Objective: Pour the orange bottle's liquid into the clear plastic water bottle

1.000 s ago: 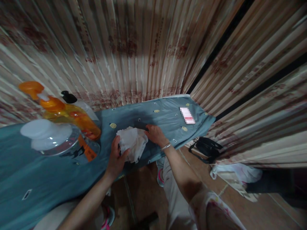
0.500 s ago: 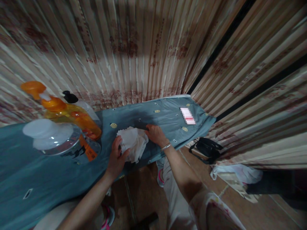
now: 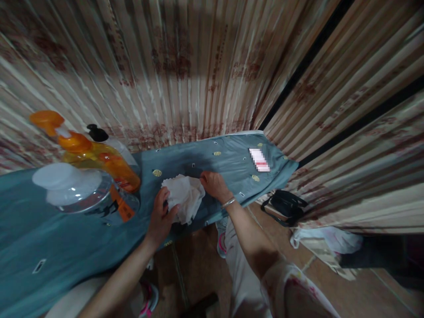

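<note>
A crumpled thin white cloth [image 3: 185, 198] with a jagged edge lies bunched on the blue-green tablecloth [image 3: 228, 170]. My left hand [image 3: 160, 216] grips its left side, fingers curled at the edge and thumb along the front. On the opposite side, my right hand [image 3: 213, 185] is closed at the cloth's upper right corner, fingertips pinched together; a silver bracelet circles that wrist. Left of the cloth stand a clear bottle [image 3: 109, 201] with a white top and a yellow bottle [image 3: 115, 163] with an orange pump.
Behind them is a bottle with a black pump [image 3: 96, 132]. A blurred-out white and red card [image 3: 259, 160] lies toward the right end. Pleated curtains [image 3: 185, 88] hang along the back and right. On the floor are a black bag [image 3: 288, 205] and a white plastic bag [image 3: 341, 240].
The right hand's fingers have drawn slightly closer together at the cloth's corner. The left hand and the cloth are almost unmoved.
</note>
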`<action>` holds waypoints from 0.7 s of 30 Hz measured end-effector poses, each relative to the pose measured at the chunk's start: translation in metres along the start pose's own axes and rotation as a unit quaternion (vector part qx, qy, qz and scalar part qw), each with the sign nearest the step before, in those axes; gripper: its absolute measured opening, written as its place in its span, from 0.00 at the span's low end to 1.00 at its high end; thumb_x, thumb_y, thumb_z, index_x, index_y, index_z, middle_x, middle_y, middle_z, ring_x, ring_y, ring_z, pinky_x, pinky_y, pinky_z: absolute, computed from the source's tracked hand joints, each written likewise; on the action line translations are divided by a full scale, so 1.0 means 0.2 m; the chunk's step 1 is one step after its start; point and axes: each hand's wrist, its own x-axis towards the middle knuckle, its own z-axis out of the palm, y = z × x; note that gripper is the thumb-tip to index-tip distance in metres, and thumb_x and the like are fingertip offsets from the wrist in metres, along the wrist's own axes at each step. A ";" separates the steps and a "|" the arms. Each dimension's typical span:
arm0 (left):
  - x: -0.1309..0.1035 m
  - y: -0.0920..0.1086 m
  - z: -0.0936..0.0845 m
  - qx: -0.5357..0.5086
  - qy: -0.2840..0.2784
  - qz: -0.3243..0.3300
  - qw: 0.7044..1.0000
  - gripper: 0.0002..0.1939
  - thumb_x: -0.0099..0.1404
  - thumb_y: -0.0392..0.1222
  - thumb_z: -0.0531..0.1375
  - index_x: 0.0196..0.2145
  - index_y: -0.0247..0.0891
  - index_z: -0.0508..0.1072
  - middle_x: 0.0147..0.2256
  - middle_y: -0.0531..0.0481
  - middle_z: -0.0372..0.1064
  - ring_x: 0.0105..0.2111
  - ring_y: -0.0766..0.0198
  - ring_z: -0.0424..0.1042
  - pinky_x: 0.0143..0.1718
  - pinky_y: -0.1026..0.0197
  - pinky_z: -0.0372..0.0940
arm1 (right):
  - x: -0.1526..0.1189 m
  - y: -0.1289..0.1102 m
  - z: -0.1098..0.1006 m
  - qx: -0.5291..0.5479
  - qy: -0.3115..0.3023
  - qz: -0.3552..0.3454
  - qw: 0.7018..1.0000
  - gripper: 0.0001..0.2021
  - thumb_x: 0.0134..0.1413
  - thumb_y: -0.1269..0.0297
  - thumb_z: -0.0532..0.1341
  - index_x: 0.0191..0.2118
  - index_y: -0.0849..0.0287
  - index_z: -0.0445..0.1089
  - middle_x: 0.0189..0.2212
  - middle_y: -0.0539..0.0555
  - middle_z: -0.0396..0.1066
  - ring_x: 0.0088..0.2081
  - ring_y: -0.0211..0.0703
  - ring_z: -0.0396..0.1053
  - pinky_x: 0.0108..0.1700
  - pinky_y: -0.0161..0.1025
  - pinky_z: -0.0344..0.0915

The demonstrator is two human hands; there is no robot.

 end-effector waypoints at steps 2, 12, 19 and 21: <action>0.00 0.00 0.00 0.000 -0.001 -0.001 1.000 0.39 0.59 0.52 0.70 0.66 0.49 0.66 0.72 0.37 0.61 0.73 0.42 0.62 0.71 0.36 0.60 | 0.00 0.00 0.00 -0.001 -0.003 0.001 1.000 0.14 0.77 0.67 0.53 0.53 0.57 0.77 0.48 0.59 0.84 0.50 0.46 0.80 0.48 0.37 0.68; 0.00 0.02 -0.02 -0.007 -0.006 -0.006 1.000 0.37 0.60 0.50 0.71 0.65 0.49 0.67 0.69 0.37 0.65 0.71 0.45 0.65 0.71 0.37 0.60 | 0.00 0.01 -0.02 -0.020 -0.023 0.012 0.999 0.16 0.77 0.67 0.52 0.52 0.59 0.79 0.48 0.63 0.84 0.49 0.50 0.80 0.47 0.39 0.68; 0.00 0.02 -0.01 -0.013 -0.004 -0.008 1.000 0.38 0.58 0.50 0.71 0.65 0.48 0.67 0.70 0.36 0.63 0.71 0.44 0.66 0.70 0.37 0.61 | 0.00 0.01 0.00 -0.019 -0.036 0.004 0.999 0.14 0.77 0.63 0.56 0.53 0.60 0.79 0.49 0.62 0.84 0.51 0.50 0.80 0.48 0.39 0.68; 0.00 0.02 -0.01 -0.014 -0.006 -0.009 1.000 0.38 0.59 0.49 0.71 0.65 0.48 0.68 0.70 0.36 0.64 0.71 0.45 0.66 0.70 0.37 0.61 | -0.01 0.01 0.02 -0.018 -0.036 0.002 0.999 0.14 0.76 0.61 0.57 0.54 0.61 0.78 0.49 0.62 0.84 0.51 0.50 0.80 0.49 0.39 0.69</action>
